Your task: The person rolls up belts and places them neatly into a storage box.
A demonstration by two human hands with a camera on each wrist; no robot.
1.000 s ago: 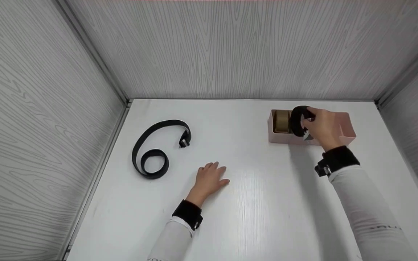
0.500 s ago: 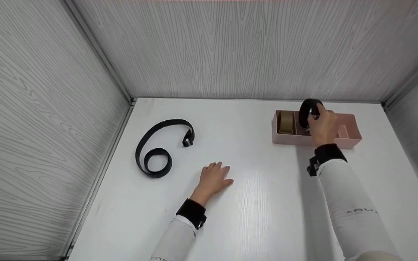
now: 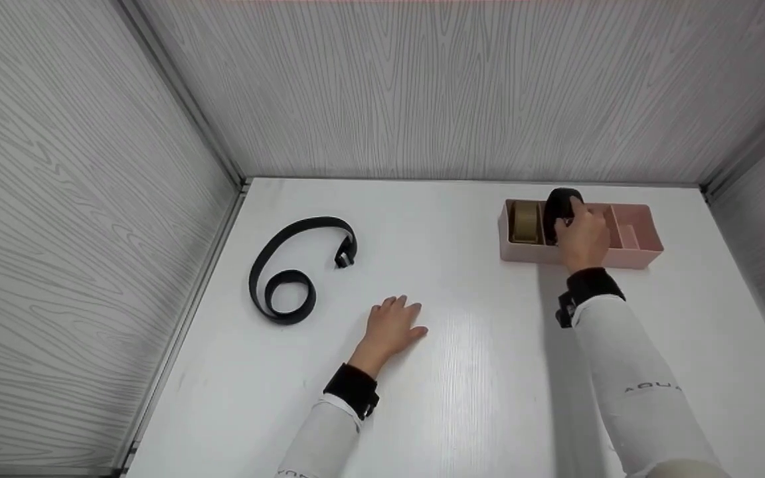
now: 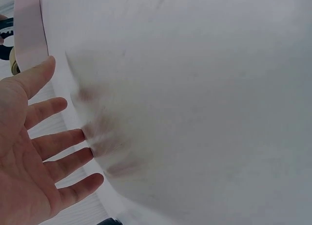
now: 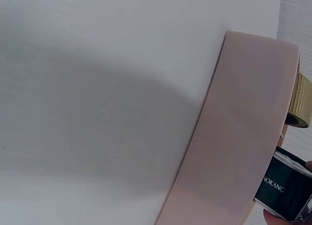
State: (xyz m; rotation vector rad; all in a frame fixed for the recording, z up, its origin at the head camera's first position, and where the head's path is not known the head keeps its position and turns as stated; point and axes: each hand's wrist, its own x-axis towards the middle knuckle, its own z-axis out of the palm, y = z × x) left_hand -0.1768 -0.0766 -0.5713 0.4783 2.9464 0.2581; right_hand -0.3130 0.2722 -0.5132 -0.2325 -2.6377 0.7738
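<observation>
My right hand [image 3: 585, 239] holds a rolled black belt [image 3: 563, 197] between thumb and fingers, upright in the middle compartment of a pink divided box [image 3: 522, 253]. Its buckle [image 5: 285, 188] shows in the right wrist view, dark and shiny with white letters. A rolled tan woven belt [image 3: 525, 222] stands in the left compartment, next to the black roll. My left hand [image 3: 389, 328] rests on the white table with fingers spread and nothing in it. To its left lies another black belt [image 3: 286, 318], partly uncoiled, with its metal buckle [image 3: 345, 259] at the outer end.
The box's right compartment [image 3: 629, 236] has a small raised pink block inside. Grey wood-grain panels [image 3: 382, 93] wall the table [image 3: 462, 398] at the back and both sides. The box stands near the back edge.
My right hand first lifted the rolled black belt from in front of the box, turning it upright, then lowered it into the middle compartment. The left hand stayed in place; the view shifted slightly.
</observation>
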